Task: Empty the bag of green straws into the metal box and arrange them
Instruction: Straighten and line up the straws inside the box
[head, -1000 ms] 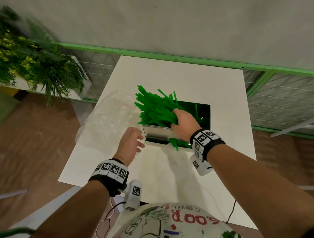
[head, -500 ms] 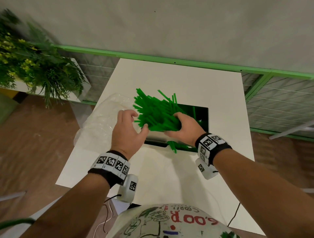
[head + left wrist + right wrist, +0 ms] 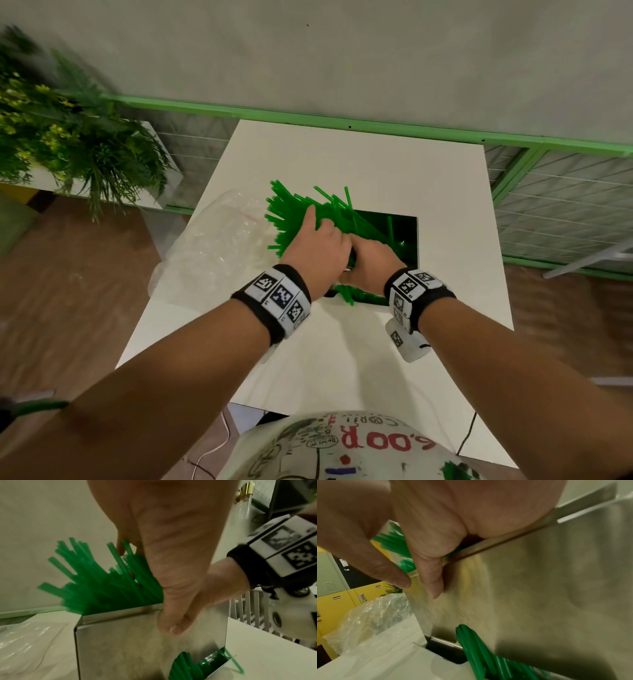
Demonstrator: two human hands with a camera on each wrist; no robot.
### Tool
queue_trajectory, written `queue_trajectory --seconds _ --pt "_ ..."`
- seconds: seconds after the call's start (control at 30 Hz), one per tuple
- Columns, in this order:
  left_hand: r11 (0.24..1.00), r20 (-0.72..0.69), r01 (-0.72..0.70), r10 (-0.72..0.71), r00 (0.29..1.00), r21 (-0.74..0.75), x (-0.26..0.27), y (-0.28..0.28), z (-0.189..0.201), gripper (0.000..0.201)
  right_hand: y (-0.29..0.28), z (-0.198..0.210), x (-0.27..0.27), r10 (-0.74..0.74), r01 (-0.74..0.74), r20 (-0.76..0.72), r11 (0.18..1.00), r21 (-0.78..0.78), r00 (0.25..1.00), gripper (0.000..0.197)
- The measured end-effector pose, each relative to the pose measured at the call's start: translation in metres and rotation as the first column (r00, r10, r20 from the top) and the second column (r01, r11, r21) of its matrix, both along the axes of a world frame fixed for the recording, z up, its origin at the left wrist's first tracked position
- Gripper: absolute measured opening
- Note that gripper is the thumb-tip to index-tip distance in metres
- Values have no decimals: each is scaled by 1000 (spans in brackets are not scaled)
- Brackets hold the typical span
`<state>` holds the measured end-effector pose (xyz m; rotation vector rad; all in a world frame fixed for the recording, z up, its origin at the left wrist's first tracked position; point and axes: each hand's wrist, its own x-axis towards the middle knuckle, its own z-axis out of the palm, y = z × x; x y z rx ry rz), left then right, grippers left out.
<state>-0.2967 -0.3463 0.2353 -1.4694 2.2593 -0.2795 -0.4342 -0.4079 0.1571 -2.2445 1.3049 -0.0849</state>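
Observation:
A bundle of green straws [image 3: 294, 219] leans out of the open top of the metal box [image 3: 418, 246], fanning up and to the left. My left hand [image 3: 318, 233] lies on the bundle with its fingers stretched over the straws [image 3: 96, 585]; its thumb [image 3: 173, 626] hangs down the box's front wall [image 3: 120, 642]. My right hand [image 3: 370, 262] sits beside it at the front rim, fingers curled down onto the straws inside, thumb [image 3: 431, 585] outside the wall [image 3: 539, 588]. More straws [image 3: 477, 649] show in the low front opening. The empty clear bag [image 3: 212, 246] lies left of the box.
The box stands on a white table [image 3: 342, 359]; the bag [image 3: 368, 615] covers the table's left edge. A leafy plant [image 3: 68, 147] stands far left, and a green railing [image 3: 342, 118] runs behind the table. A cable hangs off the near edge.
My left hand has come up from beside the bag and onto the straw bundle, next to the right hand. The right hand has stayed on the straws at the box's front rim.

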Motion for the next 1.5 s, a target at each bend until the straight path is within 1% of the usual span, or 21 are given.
queue_trajectory --seconds 0.03,0.1,0.2,0.27,0.3,0.37,0.43,0.5,0.63,0.73,0.8,0.87,0.93,1.03,1.1,1.17,1.2,1.27,1.37,1.43,1.5 --pt "1000 53 -26 26 998 10 -3 -2 3 50 1 1 -1 1 -1 15 1000 -3 1000 48" --pt "1000 110 -25 23 994 17 -5 -7 7 41 2 4 -1 1 -2 38 1000 13 999 46" --pt "1000 121 4 -7 993 28 2 -12 12 29 1 7 -5 -27 16 118 996 89 993 35" --pt "999 103 23 -27 994 40 12 -15 13 25 0 9 -10 -53 34 177 994 107 983 34" --pt "999 95 41 -44 995 33 19 -16 14 24 0 10 -13 -60 39 196 994 106 979 37" --pt "997 68 73 -73 995 -3 33 -19 16 22 0 11 -17 -51 36 205 996 78 978 52" --pt "995 21 89 -88 996 -48 47 -23 17 24 0 10 -20 -56 44 216 997 57 975 67" --pt "990 -23 100 -103 994 -95 58 -26 18 28 1 9 -22 -71 60 254 997 48 965 72" --pt "983 -109 95 -113 988 -156 68 -30 13 31 1 6 -22 -97 99 288 995 7 953 68" --pt "981 -220 66 -106 970 -185 63 -30 4 35 0 4 -22 -93 107 248 993 -41 964 66" --pt "986 -281 34 -80 956 -165 56 -27 -2 40 1 3 -22 -82 101 220 992 -74 972 64" --pt "991 -273 8 -44 961 -130 50 -22 -9 49 3 3 -22 -76 107 200 983 -149 977 65" --pt "991 -242 7 -39 970 -133 48 -18 -15 54 5 3 -24 -96 146 197 955 -257 976 69" --pt "983 -253 28 -74 965 -181 49 -12 -20 51 9 2 -29 -171 277 300 891 -360 939 77" --pt "974 -291 62 -126 948 -218 52 -8 -22 52 11 1 -33 -230 372 406 873 -315 885 86" --pt "962 -323 98 -180 929 -254 54 -5 -24 55 11 2 -35 -290 415 443 883 -218 848 95" --pt "956 -336 105 -197 921 -273 55 -3 -26 57 10 4 -34 -312 412 420 895 -171 852 99" --pt "941 -375 100 -224 899 -322 55 1 -28 63 7 7 -31 -336 378 318 922 -80 887 107" --pt "891 -436 118 -325 839 -438 52 4 -30 66 3 11 -21 -330 331 146 943 13 933 122" --pt "858 -427 172 -403 810 -483 47 6 -30 66 -1 11 -15 -335 333 65 942 41 940 129" --pt "844 -391 241 -450 803 -478 43 8 -33 66 -6 10 -10 -344 342 14 936 85 939 134"
